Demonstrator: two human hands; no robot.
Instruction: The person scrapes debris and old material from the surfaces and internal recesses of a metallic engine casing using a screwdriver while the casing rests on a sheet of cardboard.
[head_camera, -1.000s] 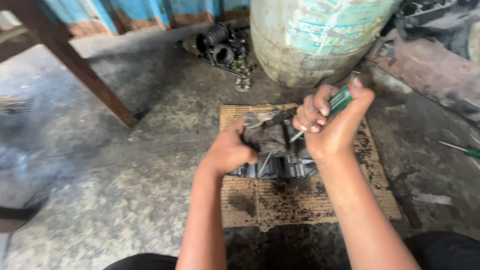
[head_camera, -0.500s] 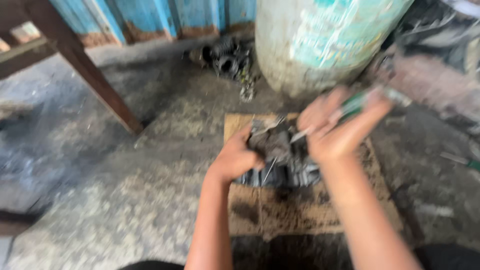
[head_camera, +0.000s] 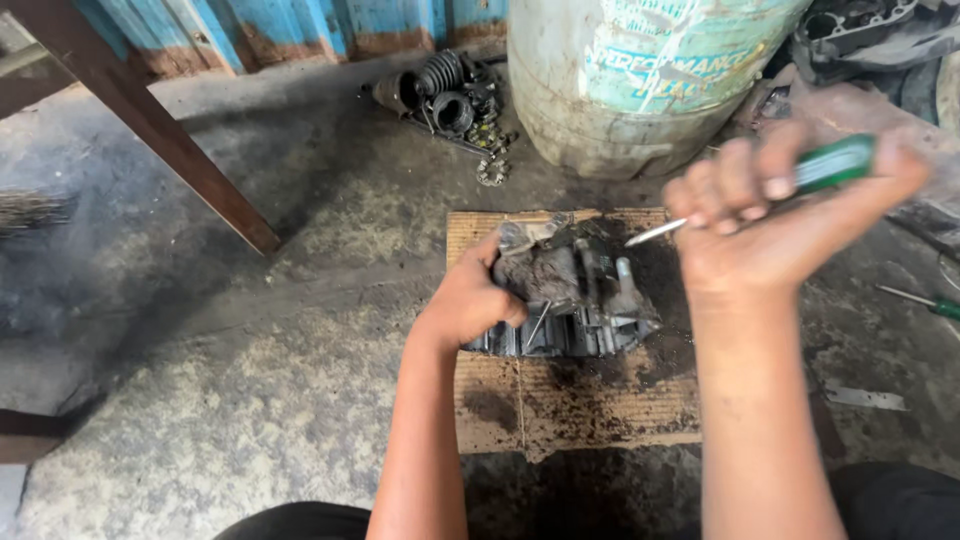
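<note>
A dirty grey metal engine part (head_camera: 580, 300) sits on a stained piece of cardboard (head_camera: 590, 410) on the concrete floor. My left hand (head_camera: 470, 300) grips the part's left side and holds it steady. My right hand (head_camera: 780, 215) is raised above and to the right of the part, closed around a green-handled screwdriver (head_camera: 830, 165). The screwdriver's metal tip (head_camera: 650, 233) points down and left, just above the part's top right.
A big weathered drum (head_camera: 640, 80) stands right behind the cardboard. Rubber boots and small metal pieces (head_camera: 445, 95) lie at its left. A brown wooden leg (head_camera: 150, 130) slants at left. A second green screwdriver (head_camera: 920, 300) and a metal strip (head_camera: 865, 398) lie at right.
My right hand has lifted up and to the right, pulling the screwdriver tip off the engine part. My left hand has kept its hold on the part.
</note>
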